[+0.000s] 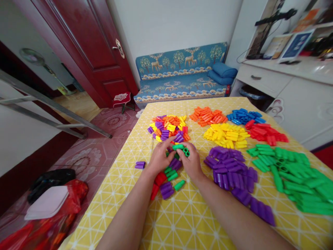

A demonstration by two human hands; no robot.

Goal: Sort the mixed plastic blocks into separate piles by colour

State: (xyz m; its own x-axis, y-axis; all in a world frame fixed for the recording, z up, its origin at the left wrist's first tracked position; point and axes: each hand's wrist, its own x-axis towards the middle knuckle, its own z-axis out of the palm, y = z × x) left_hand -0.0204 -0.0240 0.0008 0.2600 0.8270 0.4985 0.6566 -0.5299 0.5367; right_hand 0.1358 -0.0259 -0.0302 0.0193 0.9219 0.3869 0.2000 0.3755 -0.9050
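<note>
Over the near side of a mixed heap, my right hand (190, 160) is closed around a few small green plastic tubes (186, 151), their open round ends showing. My left hand (160, 157) is curled close beside it, thumb and fingers bent around green plastic, partly hidden by the fingers. One green tube (178, 147) lies between the fingertips of both hands. Below the hands lie loose purple tubes (167, 190), red tubes (160, 178) and green tubes (179, 185). Beyond them is the mixed heap (169, 126) of purple, yellow, orange and red tubes. A purple piece (139, 165) lies left of my left hand.
Sorted piles of orange (207, 116), blue (244, 116), yellow (226, 135), red (266, 132), purple (231, 170) and green tubes (299, 177) cover the table's right side. A yellow patterned cloth (114, 208) covers the table. A sofa (179, 74) stands behind; bags (52, 222) lie on the floor left.
</note>
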